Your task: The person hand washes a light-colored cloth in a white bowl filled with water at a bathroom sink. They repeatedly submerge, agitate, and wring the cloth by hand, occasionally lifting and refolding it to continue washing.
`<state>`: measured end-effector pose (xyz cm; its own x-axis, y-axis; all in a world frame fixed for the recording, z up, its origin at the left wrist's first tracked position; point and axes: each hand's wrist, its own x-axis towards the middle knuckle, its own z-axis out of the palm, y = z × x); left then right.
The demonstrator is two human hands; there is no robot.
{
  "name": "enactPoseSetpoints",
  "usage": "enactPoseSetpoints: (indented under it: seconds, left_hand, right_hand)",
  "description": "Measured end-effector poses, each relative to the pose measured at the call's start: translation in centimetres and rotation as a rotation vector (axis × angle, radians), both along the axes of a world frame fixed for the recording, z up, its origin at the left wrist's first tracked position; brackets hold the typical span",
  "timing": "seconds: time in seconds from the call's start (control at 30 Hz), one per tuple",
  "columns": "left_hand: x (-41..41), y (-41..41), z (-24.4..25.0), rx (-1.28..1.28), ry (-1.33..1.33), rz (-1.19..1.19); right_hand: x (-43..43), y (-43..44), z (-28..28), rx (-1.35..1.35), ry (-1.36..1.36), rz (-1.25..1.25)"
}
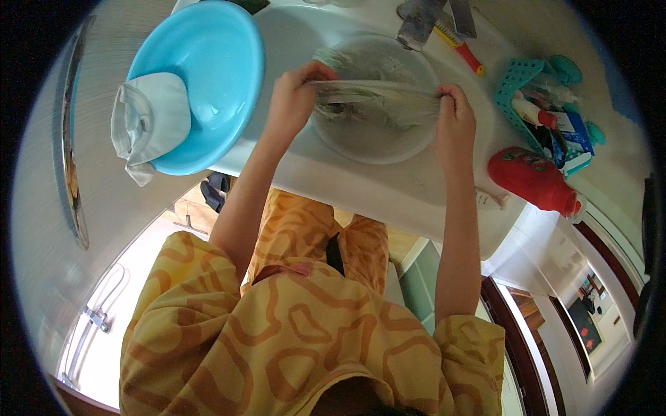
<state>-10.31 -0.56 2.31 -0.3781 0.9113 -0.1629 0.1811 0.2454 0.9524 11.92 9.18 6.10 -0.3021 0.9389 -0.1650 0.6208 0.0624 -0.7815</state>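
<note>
A thin, pale wet cloth [380,99] is stretched sideways between my two hands, its kind hard to tell. My left hand [296,99] grips one end, and my right hand [457,114] pinches the other. Beneath the cloth is a round, translucent basin [374,148] inside a white sink [333,182]; it holds cloudy water, and more pale fabric shows at its far left side. To the left, a light blue plastic basin [223,67] rests tilted at the sink's edge, with a folded white cloth [161,106] draped over its rim.
Behind the basin stands a metal faucet [420,23], beside a red-and-yellow-handled brush [468,57]. At right are a teal plastic basket [512,112] of toiletries and a red bottle [530,174] lying on its side. A mirror or panel edge [67,140] runs along the far left.
</note>
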Motion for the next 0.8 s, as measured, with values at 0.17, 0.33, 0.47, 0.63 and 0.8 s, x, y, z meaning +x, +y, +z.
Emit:
enactPoseSetpoints:
  seconds: [0.17, 0.33, 0.47, 0.63, 0.8]
  left_hand:
    - [-0.9, 0.8, 0.4, -0.162, -0.071, 0.119]
    - [-0.3, 1.0, -0.3, -0.233, -0.158, 0.033]
    - [-1.2, 0.1, -2.4, -0.241, -0.501, 0.006]
    - [-1.5, -0.1, -2.1, -0.217, -0.369, 0.062]
    - [-0.1, 0.3, 1.1, -0.149, -0.24, 0.049]
  right_hand:
    - [0.3, 1.3, -0.6, -0.546, 0.282, -0.21]
    - [0.4, 1.5, 0.1, -0.485, 0.181, -0.009]
    - [0.6, 1.5, -0.9, -0.107, -0.116, 0.228]
    - [1.5, 1.6, -0.8, -0.101, -0.141, 0.15]
    - [2.6, 2.0, -4.9, -0.246, 0.025, -0.039]
